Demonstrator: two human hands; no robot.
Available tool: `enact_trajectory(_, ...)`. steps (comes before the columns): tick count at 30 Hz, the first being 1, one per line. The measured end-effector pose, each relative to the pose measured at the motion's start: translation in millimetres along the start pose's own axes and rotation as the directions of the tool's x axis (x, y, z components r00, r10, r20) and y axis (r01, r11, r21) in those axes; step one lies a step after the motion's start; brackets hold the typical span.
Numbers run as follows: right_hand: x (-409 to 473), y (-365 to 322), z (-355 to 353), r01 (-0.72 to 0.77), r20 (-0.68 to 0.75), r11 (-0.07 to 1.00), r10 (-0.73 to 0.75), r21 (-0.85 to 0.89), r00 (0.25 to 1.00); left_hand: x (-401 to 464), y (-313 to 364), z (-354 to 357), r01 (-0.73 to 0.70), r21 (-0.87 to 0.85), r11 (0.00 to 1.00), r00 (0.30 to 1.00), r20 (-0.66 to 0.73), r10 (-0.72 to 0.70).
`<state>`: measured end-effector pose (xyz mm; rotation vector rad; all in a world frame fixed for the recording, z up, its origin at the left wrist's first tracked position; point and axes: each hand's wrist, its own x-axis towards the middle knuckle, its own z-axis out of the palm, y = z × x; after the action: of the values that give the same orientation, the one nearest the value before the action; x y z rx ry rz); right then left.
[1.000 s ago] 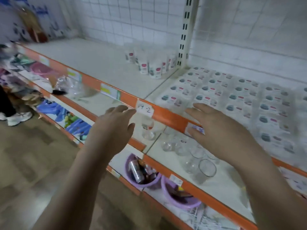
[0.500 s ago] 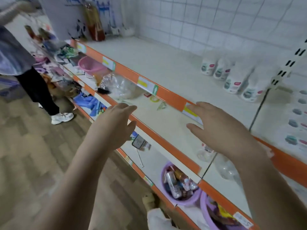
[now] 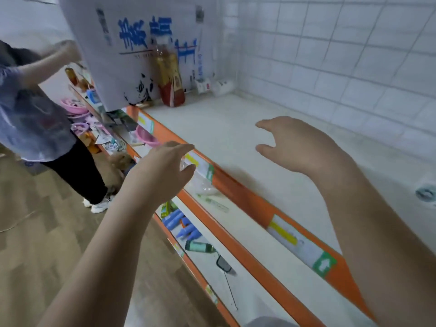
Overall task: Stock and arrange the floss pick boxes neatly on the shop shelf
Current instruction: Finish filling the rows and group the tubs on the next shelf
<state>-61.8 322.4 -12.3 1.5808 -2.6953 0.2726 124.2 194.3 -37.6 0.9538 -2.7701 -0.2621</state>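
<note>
Your right hand (image 3: 299, 147) hovers over the white shelf (image 3: 236, 138), your left hand (image 3: 162, 171) before its orange front edge (image 3: 238, 194); all fingers loose, holding nothing.

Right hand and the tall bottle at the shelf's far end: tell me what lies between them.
In the head view, only bare white shelf lies between the right hand and the bottle; the hand is open and holds nothing.

The view was swung leftward along the shelf (image 3: 236, 142), so that the floss pick boxes were lost from sight, while the left hand (image 3: 165, 171) and right hand (image 3: 297, 147) were kept raised, empty.
</note>
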Motion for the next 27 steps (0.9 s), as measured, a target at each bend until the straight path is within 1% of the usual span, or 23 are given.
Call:
enact_trajectory(3, 45, -2, 3, -0.023, 0.035, 0.999, 0.025, -0.049, 0.999, 46, -24, -2, -0.001, 0.005, 1.0, 0.999, 0.037, 0.001)
enact_trajectory(7, 98, -5, 12, -0.073, 0.063, 0.992, 0.08, -0.106, 0.995, 106, -53, 4, -0.048, 0.0, 0.999, 0.993, 0.108, 0.048)
enact_trajectory(9, 124, -8, 18, -0.11, 0.07, 0.984, 0.121, -0.142, 0.99, 139, -69, 7, -0.093, -0.019, 0.996, 0.987, 0.126, 0.094)
enact_trajectory(12, 165, -9, 29, -0.161, 0.034, 0.969, 0.171, -0.187, 0.985, 191, -91, 11, -0.185, -0.007, 0.983, 0.975, 0.124, 0.184)
enact_trajectory(15, 214, -9, 33, -0.206, 0.017, 0.963, 0.212, -0.171, 0.977, 242, -103, 11, -0.261, 0.029, 0.965, 0.95, 0.184, 0.252)
enact_trajectory(18, 263, -5, 36, -0.222, -0.035, 0.971, 0.219, -0.087, 0.975, 290, -99, 17, -0.274, 0.043, 0.961, 0.946, 0.193, 0.261)
enact_trajectory(20, 288, -2, 37, -0.242, -0.056, 0.969, 0.245, 0.05, 0.968, 316, -93, 23, -0.256, 0.009, 0.967, 0.949, 0.194, 0.249)
enact_trajectory(22, 308, 1, 38, -0.296, -0.079, 0.943, 0.31, 0.153, 0.947, 339, -87, 31, -0.25, -0.025, 0.968, 0.945, 0.21, 0.249)
enact_trajectory(24, 326, 5, 42, -0.362, -0.092, 0.908, 0.388, 0.212, 0.917, 354, -82, 39, -0.199, -0.011, 0.98, 0.959, 0.203, 0.197)
enact_trajectory(27, 352, 12, 49, -0.459, -0.074, 0.841, 0.497, 0.285, 0.865, 368, -73, 45, -0.061, 0.018, 0.998, 0.986, 0.155, 0.058)
